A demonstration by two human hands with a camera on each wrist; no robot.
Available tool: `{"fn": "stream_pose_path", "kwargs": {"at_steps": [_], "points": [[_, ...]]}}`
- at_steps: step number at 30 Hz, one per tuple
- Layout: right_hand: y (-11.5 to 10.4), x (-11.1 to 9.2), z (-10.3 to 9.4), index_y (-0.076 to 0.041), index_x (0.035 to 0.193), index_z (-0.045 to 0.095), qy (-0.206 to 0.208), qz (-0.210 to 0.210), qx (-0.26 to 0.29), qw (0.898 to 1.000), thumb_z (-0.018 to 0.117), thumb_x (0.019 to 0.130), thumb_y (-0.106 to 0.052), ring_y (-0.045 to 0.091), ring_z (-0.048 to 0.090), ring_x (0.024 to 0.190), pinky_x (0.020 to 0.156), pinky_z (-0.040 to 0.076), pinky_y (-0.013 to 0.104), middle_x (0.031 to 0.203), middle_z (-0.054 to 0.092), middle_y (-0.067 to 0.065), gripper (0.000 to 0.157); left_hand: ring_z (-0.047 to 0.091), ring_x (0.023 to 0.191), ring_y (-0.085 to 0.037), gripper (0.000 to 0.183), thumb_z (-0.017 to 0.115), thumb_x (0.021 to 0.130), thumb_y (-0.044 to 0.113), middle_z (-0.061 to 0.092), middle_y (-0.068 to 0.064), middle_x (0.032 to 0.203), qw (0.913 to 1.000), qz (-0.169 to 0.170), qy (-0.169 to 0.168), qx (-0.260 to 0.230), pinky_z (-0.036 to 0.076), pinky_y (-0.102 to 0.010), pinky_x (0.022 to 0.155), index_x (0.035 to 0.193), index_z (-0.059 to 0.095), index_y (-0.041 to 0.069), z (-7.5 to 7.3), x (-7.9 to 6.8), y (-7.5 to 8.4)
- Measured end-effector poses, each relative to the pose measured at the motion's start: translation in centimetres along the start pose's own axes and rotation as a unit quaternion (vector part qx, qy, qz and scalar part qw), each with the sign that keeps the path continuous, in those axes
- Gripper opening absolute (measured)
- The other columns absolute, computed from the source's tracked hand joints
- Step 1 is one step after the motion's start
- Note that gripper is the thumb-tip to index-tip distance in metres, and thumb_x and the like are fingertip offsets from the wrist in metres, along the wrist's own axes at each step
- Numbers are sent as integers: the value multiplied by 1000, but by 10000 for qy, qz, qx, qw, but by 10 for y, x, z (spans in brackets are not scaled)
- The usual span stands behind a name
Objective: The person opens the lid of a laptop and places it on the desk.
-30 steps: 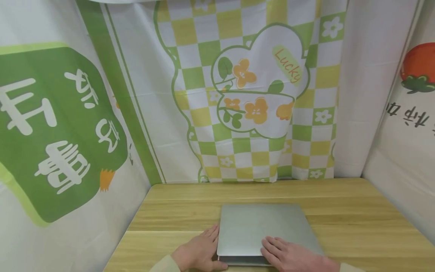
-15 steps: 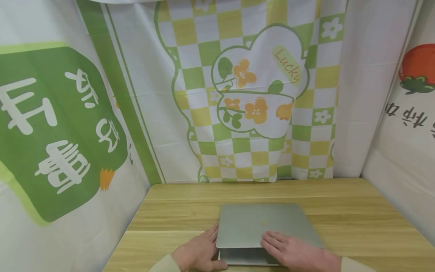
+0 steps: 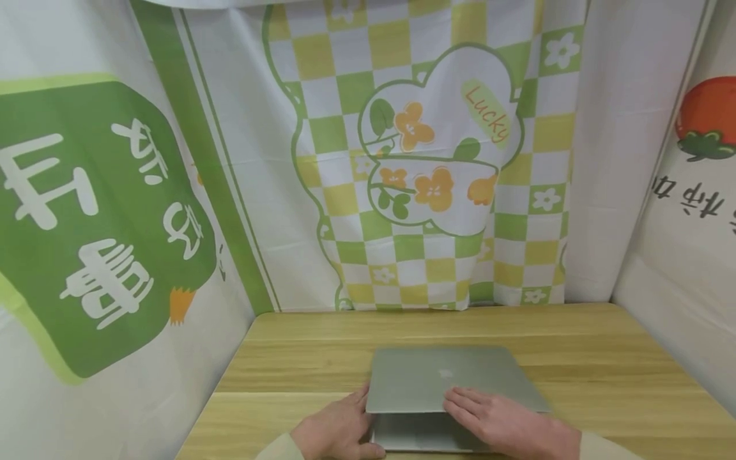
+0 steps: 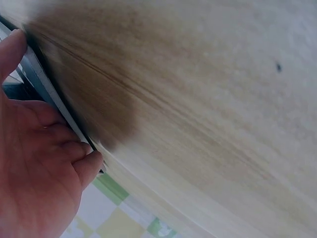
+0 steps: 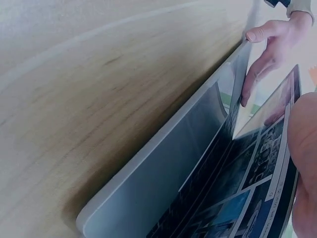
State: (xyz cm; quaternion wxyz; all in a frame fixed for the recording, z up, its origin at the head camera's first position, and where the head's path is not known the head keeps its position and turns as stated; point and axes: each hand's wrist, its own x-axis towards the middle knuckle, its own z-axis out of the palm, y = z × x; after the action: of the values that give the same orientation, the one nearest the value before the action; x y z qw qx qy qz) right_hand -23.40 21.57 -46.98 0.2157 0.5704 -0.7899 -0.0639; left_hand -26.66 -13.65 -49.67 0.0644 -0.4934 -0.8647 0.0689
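A silver laptop (image 3: 414, 380) lies on the wooden table, its lid partly raised toward the back. At the lid's front edge my right hand (image 3: 508, 425) holds on, fingers flat on top; its thumb is hidden in the head view. My left hand (image 3: 336, 428) holds the base at its front left corner, thumb at the front and fingers along the side. Seen from the left wrist, the fingers of that hand (image 4: 39, 158) are bent against the laptop's edge. The right wrist view shows the lit screen (image 5: 265, 168) facing the base (image 5: 143, 193).
Around the laptop spreads the wooden table (image 3: 287, 358). A checked cloth (image 3: 397, 255) hangs behind the table's back edge. White printed cloth walls stand at the left (image 3: 213, 338) and right (image 3: 667, 268).
The laptop's lid has risen from nearly closed to partly open, widening the gap at the front. My right hand has moved up slightly with it. My left hand has stayed in place.
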Motion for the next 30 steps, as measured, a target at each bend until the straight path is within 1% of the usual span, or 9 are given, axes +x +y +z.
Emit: {"fn": "stream_pose_path", "kwargs": {"at_steps": [2, 5, 7, 9, 15, 20, 25, 28, 30], "points": [[1, 1, 0, -1, 140, 47, 122, 18, -62, 9999, 57, 99, -30, 24, 62, 121, 91, 54, 27, 137, 60, 14, 51, 36, 144, -34, 88, 38, 95, 69, 32, -17, 159, 9999, -74, -69, -26, 38, -36, 115, 154, 27, 5, -1, 0, 0], [3, 3, 2, -1, 136, 52, 417, 20, -293, 9987, 37, 107, -21, 22, 65, 116, 88, 56, 26, 131, 64, 13, 38, 36, 144, -35, 90, 37, 94, 70, 34, -17, 158, 9991, -226, -288, -220, 39, -34, 114, 154, 26, 3, -3, 0, 0], [3, 5, 3, -2, 132, 56, 626, 9, -449, 9970, 21, 109, -16, 21, 67, 113, 86, 56, 25, 127, 66, 12, 44, 36, 144, -36, 91, 36, 95, 70, 35, -18, 157, 9980, -295, -434, -343, 39, -34, 114, 155, 24, 3, -4, 0, 0], [4, 6, 2, -1, 130, 57, 769, -5, -504, 9958, 12, 109, -13, 21, 67, 111, 86, 56, 25, 125, 67, 12, 51, 35, 144, -37, 93, 36, 94, 70, 34, -19, 157, 9971, -333, -503, -462, 41, -34, 113, 156, 19, 2, -5, 0, -1], [6, 7, 2, -1, 127, 58, 998, -13, -578, 9933, 7, 105, -4, 20, 68, 109, 84, 57, 25, 122, 68, 12, 56, 40, 141, -35, 98, 42, 93, 69, 35, -21, 156, 9971, -302, -350, -598, 44, -33, 109, 157, 10, 2, -1, -1, 0], [10, 7, 2, 1, 127, 58, 1245, -130, -440, 9912, 9, 100, 1, 22, 69, 107, 81, 58, 26, 121, 68, 14, 57, 38, 143, -33, 100, 43, 93, 69, 27, -19, 160, 9962, -360, -320, -722, 43, -34, 111, 158, 2, 4, 1, 0, 0], [11, 8, 0, 2, 127, 58, 1291, -184, -405, 9906, 9, 99, 1, 22, 69, 106, 81, 58, 26, 120, 68, 14, 56, 38, 142, -34, 101, 44, 92, 69, 24, -21, 161, 9961, -398, -286, -731, 44, -35, 110, 158, 2, 4, 2, 0, 1], [12, 9, -1, 1, 126, 59, 1326, -154, -455, 9900, 10, 99, 1, 21, 70, 105, 80, 59, 26, 119, 69, 14, 56, 38, 143, -33, 100, 42, 93, 70, 24, -20, 161, 9954, -440, -353, -779, 44, -35, 110, 157, 6, 2, 3, 0, 1], [14, 10, -2, 2, 125, 60, 1333, -134, -422, 9901, 10, 99, -1, 21, 70, 104, 79, 59, 26, 119, 69, 14, 56, 37, 143, -33, 98, 39, 93, 71, 27, -20, 160, 9952, -457, -439, -744, 43, -36, 111, 156, 13, 0, 4, 0, 1]]}}
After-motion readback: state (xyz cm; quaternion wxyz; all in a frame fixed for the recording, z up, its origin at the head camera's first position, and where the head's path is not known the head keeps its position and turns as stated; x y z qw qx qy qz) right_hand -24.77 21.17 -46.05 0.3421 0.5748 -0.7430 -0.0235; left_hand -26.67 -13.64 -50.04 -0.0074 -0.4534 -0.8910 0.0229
